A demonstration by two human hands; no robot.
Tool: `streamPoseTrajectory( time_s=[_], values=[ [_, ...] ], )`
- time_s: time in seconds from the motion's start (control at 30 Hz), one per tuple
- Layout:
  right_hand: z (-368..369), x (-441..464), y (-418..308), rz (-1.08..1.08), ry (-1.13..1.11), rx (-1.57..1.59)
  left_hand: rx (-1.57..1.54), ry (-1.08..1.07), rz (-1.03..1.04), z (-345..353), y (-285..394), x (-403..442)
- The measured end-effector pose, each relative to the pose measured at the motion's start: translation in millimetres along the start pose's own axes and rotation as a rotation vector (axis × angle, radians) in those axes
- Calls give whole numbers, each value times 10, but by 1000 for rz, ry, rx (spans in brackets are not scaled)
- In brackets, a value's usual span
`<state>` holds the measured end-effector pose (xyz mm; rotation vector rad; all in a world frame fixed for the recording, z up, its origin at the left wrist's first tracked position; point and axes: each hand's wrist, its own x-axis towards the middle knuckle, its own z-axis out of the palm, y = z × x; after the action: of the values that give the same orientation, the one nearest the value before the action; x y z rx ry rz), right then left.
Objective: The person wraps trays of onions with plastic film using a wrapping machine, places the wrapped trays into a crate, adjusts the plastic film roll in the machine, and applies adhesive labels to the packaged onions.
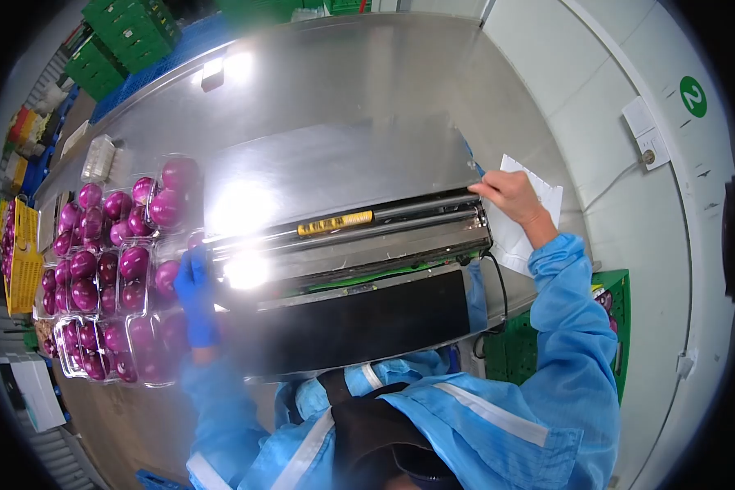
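Note:
A tabletop film-wrapping machine [400, 233] with metal rollers and a yellow label [335, 223] lies before me. My left hand [193, 286], in a blue glove, is at the machine's left end, beside the packs of red onions [84, 294]. Its fingers look pressed together; haze hides what they hold, if anything. My bare right hand [510, 196] is closed at the right end of the rollers, thumb and fingers pinched at the machine's corner. What it pinches is too thin to make out. Several clear plastic trays [143, 306] hold the onions.
A white paper sheet [539, 196] lies right of the machine. A small box [212, 74] is far back on the steel table [343, 73]. Green crates [126, 33] stand back left, a yellow crate [23, 257] at left, another green crate [514, 347] lower right. A black cable [505, 286] hangs there.

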<state>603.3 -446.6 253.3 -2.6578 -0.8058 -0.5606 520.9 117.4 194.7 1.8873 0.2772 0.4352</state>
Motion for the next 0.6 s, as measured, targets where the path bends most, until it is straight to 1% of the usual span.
streamPoseTrajectory(
  time_s=[0.03, 0.13, 0.17, 0.2, 0.27, 0.3, 0.33, 0.4, 0.43, 0.5, 0.53, 0.6],
  values=[
    [-85, 55, 18, -48, -1, -35, -23, -3, 0, -4, -8, -7],
    [-420, 375, -106, 549, -118, 347, -35, -89, 65, -164, -379, 160],
    [-543, 538, -115, 624, -157, 444, 119, -102, 62, -152, -253, 166],
    [-657, 709, -101, 698, -194, 540, 171, -47, 165, -54, -62, 170],
    [-811, 1008, -52, 737, -242, 498, 267, 64, 383, 251, 457, 168],
    [-847, 1141, -5, 770, -242, 457, 298, -40, 262, 307, 745, 146],
    [-854, 1250, 45, 803, -244, 417, 166, -130, 173, 385, 762, 164],
    [-814, 1435, 145, 811, -77, 507, 448, -217, 304, 570, 579, 279],
    [-791, 1527, 202, 810, 7, 550, 778, -281, 335, 697, 749, 246],
    [-625, 1673, 393, 724, 151, 651, 720, -369, 383, 919, 290, 339],
    [-513, 1725, 468, 679, 221, 703, 585, -449, 337, 979, 217, 358],
    [-340, 1831, 539, 679, 323, 772, 300, -565, 191, 1086, 103, 388]
  ],
)
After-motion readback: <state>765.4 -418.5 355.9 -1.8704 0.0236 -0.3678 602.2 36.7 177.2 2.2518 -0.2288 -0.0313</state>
